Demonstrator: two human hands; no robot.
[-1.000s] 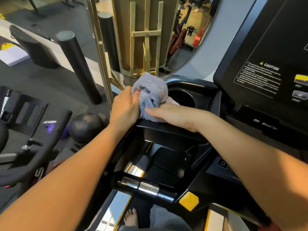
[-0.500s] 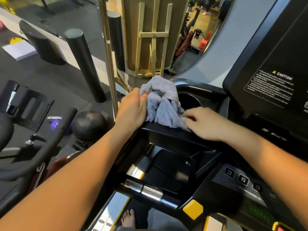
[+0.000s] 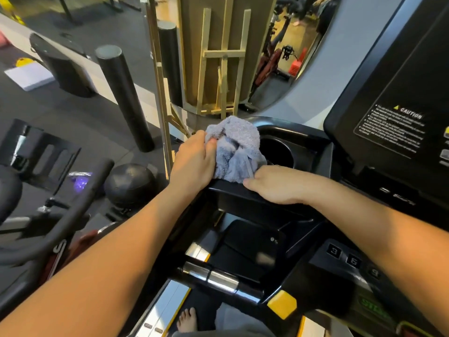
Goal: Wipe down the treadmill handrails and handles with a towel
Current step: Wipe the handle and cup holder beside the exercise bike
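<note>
A crumpled grey towel [image 3: 237,149] sits bunched on the black treadmill handrail [image 3: 233,190] at the console's left corner. My left hand [image 3: 193,161] grips the towel's left side, thumb pressed into the cloth. My right hand [image 3: 277,184] lies over the rail just right of it, fingers closed on the towel's lower edge. A chrome grip sensor handle [image 3: 213,277] runs below, between my forearms.
A round cup holder [image 3: 277,152] opens right behind the towel. The dark console screen with a caution label [image 3: 393,127] rises at right. A wooden easel [image 3: 223,69], black posts [image 3: 124,98], a black ball [image 3: 130,183] and an exercise bike [image 3: 36,215] stand at left.
My right hand moved left along the rail, back onto the towel's lower edge. The left hand kept its hold on the towel.
</note>
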